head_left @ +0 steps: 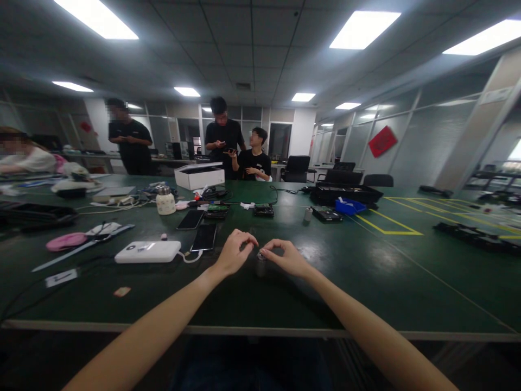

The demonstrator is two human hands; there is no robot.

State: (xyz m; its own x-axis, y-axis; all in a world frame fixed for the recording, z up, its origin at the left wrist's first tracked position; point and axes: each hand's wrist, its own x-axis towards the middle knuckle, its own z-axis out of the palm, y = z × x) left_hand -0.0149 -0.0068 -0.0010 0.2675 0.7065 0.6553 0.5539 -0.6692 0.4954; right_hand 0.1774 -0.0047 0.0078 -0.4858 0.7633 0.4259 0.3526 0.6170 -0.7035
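My right hand (287,258) is closed, thumb and fingertips pinching the top of a small silver cylinder (261,257) near the front of the dark green table. The cylinder looks upright; its lower part blurs into the dark tabletop. Just left of it, my left hand (236,252) hovers with fingers curved and thumb apart, holding nothing that I can see. Another small grey cylinder (308,214) stands farther back to the right, beside a black boxy device (327,214).
A white power bank (147,252) is cabled near two dark phones (203,237). Behind are a cream bottle (165,201), a white box (199,175) and a blue tray (350,206). Yellow tape (401,233) marks the table's right side. Several people are across the room.
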